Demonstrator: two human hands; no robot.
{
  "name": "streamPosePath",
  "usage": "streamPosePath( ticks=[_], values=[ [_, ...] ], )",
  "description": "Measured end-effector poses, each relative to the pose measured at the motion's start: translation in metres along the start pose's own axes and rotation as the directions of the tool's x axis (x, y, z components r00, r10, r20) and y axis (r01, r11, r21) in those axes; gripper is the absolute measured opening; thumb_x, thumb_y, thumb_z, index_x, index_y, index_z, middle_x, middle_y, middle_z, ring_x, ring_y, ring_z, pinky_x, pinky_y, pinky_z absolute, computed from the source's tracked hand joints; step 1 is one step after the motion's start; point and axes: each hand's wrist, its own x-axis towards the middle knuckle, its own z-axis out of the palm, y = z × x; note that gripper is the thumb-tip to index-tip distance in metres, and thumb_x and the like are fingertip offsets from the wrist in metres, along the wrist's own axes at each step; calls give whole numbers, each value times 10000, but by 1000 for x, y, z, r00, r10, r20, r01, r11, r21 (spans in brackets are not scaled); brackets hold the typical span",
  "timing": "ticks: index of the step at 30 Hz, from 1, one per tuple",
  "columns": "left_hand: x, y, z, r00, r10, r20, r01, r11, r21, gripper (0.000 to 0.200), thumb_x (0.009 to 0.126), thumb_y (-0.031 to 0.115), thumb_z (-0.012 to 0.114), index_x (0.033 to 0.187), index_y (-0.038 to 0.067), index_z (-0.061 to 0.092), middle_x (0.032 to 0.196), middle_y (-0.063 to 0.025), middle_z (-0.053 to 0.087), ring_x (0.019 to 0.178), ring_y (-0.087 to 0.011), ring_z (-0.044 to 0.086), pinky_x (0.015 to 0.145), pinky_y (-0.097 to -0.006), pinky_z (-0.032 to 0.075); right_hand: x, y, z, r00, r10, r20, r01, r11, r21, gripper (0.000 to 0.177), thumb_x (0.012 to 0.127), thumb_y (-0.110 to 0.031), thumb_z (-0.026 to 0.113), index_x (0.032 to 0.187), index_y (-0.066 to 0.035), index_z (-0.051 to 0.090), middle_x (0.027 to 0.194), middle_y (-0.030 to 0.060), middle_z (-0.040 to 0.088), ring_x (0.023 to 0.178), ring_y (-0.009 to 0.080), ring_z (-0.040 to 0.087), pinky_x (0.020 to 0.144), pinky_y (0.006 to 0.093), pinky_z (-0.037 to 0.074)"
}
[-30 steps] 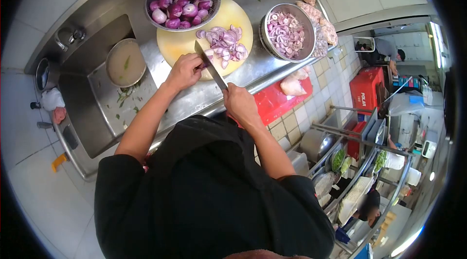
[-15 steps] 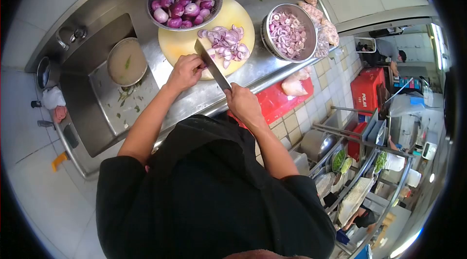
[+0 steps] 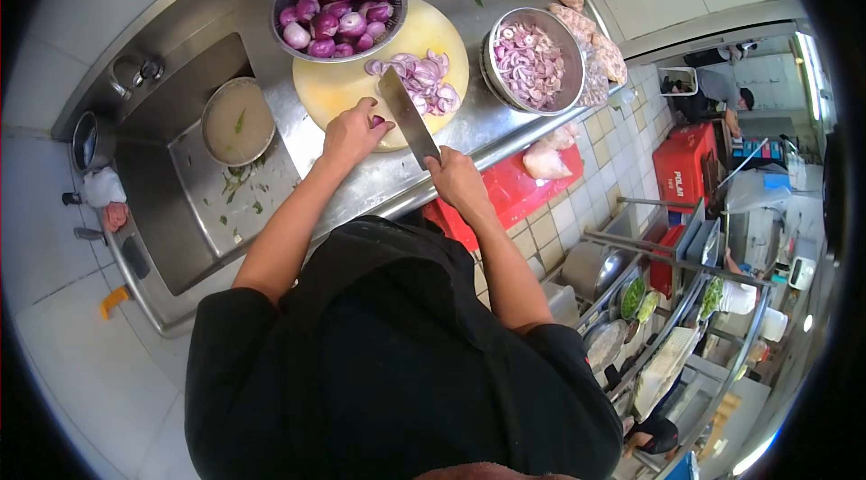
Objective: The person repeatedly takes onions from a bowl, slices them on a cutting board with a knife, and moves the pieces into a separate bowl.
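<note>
The person's left arm reaches forward from the black sleeve, forearm nearly straight, and the left hand rests on the near edge of the yellow cutting board. Its fingers are curled down and pinch a small purple shallot against the board. The right arm is bent at the elbow and angles inward. The right hand is closed tight round the handle of a knife, over the front edge of the steel desk. The blade slants away from the body with its broad side showing, just beside the left fingertips. Its tip lies near the pile of shallot slices. Behind the board stands a bowl of whole shallots, and to the right a bowl of slices.
</note>
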Motion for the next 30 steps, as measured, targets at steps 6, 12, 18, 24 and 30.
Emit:
streamPosePath(
  ticks=[6, 12, 18, 24, 30],
  values=[
    [-3, -23, -2, 898, 422, -124, -430, 902, -47, 159, 863, 103, 726, 998, 26, 692, 985, -141, 670, 930, -353, 679, 814, -447, 552, -14, -16, -4, 1000, 0, 8, 0, 1000, 4, 336, 1023, -304, 585, 1024, 21, 668, 930, 311, 718, 929, 508, 693, 858, 595, 531],
    [13, -35, -5, 787, 615, -49, -616, 787, -17, 108, 831, 23, 702, 934, 21, 669, 943, -146, 641, 900, -361, 650, 789, -452, 532, -16, -24, 5, 1000, 6, 3, -5, 999, -44, 271, 1015, -261, 602, 1022, 3, 661, 878, 300, 720, 877, 496, 708, 801, 610, 547],
    [14, -32, -5, 777, 628, -39, -628, 778, 14, 99, 829, 25, 712, 891, 11, 636, 910, -152, 623, 902, -363, 635, 802, -455, 521, -28, -33, 0, 996, -59, -62, 55, 997, -57, 239, 1007, -241, 611, 1013, -5, 650, 832, 280, 719, 831, 492, 712, 779, 602, 558],
    [9, -37, 3, 810, 576, -109, -582, 812, -36, 102, 843, 23, 707, 927, 3, 651, 982, -162, 645, 964, -369, 646, 846, -444, 527, -28, -33, -4, 997, -59, -56, 56, 997, -52, 240, 1008, -242, 607, 989, -6, 647, 809, 273, 715, 817, 488, 712, 772, 599, 560],
    [8, -40, 5, 847, 524, -91, -530, 846, -57, 106, 856, 17, 695, 958, 0, 673, 1043, -168, 664, 1003, -364, 659, 881, -437, 532, -27, -33, -9, 998, -56, -29, 55, 997, -52, 259, 1016, -255, 591, 986, -5, 650, 834, 273, 718, 822, 486, 710, 769, 599, 554]
  ],
)
